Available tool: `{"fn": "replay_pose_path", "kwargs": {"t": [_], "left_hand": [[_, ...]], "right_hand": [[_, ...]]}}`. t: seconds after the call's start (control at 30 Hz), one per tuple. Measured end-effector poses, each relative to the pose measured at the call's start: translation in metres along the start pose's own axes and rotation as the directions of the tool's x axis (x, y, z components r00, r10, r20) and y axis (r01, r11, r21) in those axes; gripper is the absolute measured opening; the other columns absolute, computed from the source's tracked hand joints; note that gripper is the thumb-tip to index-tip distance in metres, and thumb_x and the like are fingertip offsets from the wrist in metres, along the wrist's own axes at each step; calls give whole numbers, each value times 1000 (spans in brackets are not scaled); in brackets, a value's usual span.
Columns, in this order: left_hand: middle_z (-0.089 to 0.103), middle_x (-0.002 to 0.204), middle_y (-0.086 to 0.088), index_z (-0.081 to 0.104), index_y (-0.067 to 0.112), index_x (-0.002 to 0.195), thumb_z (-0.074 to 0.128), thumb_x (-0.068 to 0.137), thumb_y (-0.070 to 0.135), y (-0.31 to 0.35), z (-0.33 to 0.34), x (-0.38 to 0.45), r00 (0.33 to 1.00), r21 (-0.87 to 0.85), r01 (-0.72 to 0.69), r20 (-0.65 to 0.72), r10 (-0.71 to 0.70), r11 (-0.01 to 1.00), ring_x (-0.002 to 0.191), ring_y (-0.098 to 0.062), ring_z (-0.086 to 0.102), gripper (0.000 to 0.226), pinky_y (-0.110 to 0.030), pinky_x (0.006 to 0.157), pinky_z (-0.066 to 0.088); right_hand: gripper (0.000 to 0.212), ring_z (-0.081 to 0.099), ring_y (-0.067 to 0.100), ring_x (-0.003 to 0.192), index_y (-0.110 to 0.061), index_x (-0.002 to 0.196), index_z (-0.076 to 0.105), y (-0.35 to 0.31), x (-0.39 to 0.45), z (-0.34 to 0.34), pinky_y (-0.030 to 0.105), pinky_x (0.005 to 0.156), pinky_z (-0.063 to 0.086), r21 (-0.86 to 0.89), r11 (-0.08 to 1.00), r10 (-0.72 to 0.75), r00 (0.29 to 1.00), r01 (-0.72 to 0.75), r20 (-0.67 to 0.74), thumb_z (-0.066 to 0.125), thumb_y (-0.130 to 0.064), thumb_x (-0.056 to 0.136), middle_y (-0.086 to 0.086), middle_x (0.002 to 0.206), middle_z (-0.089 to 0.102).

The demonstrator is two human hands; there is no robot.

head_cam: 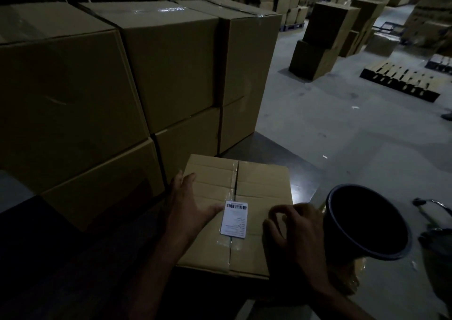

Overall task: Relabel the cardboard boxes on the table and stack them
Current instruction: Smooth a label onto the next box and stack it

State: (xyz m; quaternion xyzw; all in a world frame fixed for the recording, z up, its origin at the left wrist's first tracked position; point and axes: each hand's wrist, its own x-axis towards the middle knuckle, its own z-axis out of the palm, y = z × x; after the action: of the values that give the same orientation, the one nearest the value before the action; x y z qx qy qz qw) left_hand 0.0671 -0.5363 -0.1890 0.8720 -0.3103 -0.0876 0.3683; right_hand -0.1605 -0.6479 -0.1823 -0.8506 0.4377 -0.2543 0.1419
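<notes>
We've got the small box [238, 215] at lower centre of frame w/ a white barcode label [234, 218] already on its top, over the tape seam; left hand [189, 206] spread flat on the box, thumb tip by the label edge; right hand [294, 231] fingers loosely curled on the box top, pinching nothing we can see; stacked boxes [137, 80] fill upper left; dark bucket [369, 221] lower right; we'd say label likely done, stacking this one still left.

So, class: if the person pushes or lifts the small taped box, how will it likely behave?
The small taped box sits flat and squat, so it probably slides rather than tips. Its sealed cardboard looks stiff. Its weight cannot be told.
</notes>
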Motion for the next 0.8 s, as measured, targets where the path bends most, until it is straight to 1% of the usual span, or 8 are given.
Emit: {"fn": "replay_pose_path", "kwargs": {"t": [0.17,0.27,0.37,0.43,0.57,0.63,0.7,0.8], "left_hand": [[33,163,1,32,30,159,90,72,53,0,-5,-5,999,-27,27,-28,-28,999,145,-24,40,106,-43,115,39],[27,162,0,33,30,157,88,77,43,-4,-9,-18,996,-52,70,-52,-73,996,141,-26,42,98,-42,113,40],[20,160,-3,29,28,159,87,82,34,-8,-15,-39,991,-71,111,-61,-115,991,140,-28,40,97,-38,113,37],[21,154,-4,30,27,159,88,80,30,-11,-20,-53,989,-108,130,-51,-136,986,133,-28,44,98,-33,106,37],[23,145,0,35,25,154,94,73,31,-14,-22,-63,987,-130,117,-96,-130,985,122,-25,50,100,-27,97,37],[23,147,0,35,23,152,94,69,38,-12,-21,-52,986,-119,53,-153,-71,991,124,-26,48,102,-31,99,42],[23,153,-2,35,23,149,85,65,61,-7,-15,-32,980,-36,-23,-199,15,999,136,-31,40,105,-46,110,44],[23,161,-5,32,25,152,60,59,89,8,-4,-4,993,141,-22,-108,37,990,154,-30,15,116,-63,121,24]], "right_hand": [[34,50,25,117,-33,116,73,3,-1,0,30,93,37,32,999,17,999,-19,52,80,-35,83,7,125,55],[33,53,29,118,-31,119,74,-1,25,6,30,93,40,34,998,-49,993,46,107,77,-30,86,10,131,57],[31,55,32,118,-31,119,75,-8,60,13,40,97,49,26,991,-130,980,128,152,75,-26,88,10,131,60],[29,55,32,119,-33,119,75,-14,79,16,45,98,50,21,987,-159,970,158,185,73,-27,90,9,134,60],[28,56,30,120,-34,114,75,-15,92,22,45,97,49,54,972,-237,951,231,197,77,-25,87,8,133,62],[21,52,21,118,-33,108,76,-19,82,24,39,96,44,84,967,-251,959,242,134,77,-32,87,-1,127,63],[19,52,15,106,-31,103,77,-27,70,27,36,88,44,123,958,-274,954,260,121,65,-40,92,-8,112,65],[29,53,20,97,-31,105,76,-37,63,31,37,82,41,75,951,-310,937,301,163,53,-43,92,-5,104,63]]}}
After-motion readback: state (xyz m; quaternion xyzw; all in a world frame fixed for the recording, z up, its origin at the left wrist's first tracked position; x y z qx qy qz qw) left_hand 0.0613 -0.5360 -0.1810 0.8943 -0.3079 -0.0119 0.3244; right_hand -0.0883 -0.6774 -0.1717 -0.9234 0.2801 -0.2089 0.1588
